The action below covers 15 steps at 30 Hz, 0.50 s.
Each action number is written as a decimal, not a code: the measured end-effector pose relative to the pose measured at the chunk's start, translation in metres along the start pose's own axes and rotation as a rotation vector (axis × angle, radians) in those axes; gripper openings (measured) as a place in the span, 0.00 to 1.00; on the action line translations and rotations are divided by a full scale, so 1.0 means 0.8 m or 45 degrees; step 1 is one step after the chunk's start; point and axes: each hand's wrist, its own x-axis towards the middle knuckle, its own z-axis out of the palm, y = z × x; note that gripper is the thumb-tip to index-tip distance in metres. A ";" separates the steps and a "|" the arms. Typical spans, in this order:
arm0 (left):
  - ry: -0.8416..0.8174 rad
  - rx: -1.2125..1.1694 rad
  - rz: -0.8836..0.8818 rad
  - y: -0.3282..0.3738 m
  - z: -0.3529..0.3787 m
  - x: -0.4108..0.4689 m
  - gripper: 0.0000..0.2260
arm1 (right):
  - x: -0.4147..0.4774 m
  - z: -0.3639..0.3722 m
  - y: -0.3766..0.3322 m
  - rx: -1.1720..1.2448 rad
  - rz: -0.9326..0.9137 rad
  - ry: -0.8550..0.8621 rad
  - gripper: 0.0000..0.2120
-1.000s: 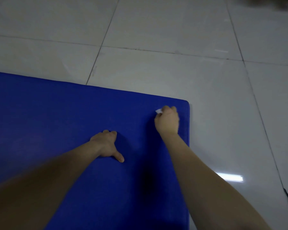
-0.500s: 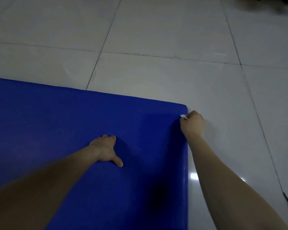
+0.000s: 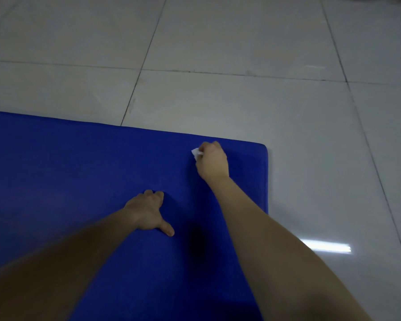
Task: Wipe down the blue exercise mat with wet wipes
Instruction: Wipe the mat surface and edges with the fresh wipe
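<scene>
Lying flat on the tiled floor point(image 3: 241, 100), the blue exercise mat point(image 3: 79, 181) looks thick, soft and padded, so it likely needs bracing rather than lifting, while the wet wipe point(image 3: 195, 153) seems light, limp and best kept bunched in the fingers. The right hand point(image 3: 212, 162) is closed around the wipe, a white corner poking out on its left, pressing it onto the mat near the far right corner. The left hand point(image 3: 146, 212) rests on the mat nearer and further left, thumb splayed, holding nothing; whether its fingers lie flat or tucked cannot be told.
</scene>
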 end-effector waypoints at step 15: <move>0.057 0.027 0.014 0.003 -0.001 0.000 0.35 | 0.016 -0.071 0.125 -0.015 0.428 0.358 0.11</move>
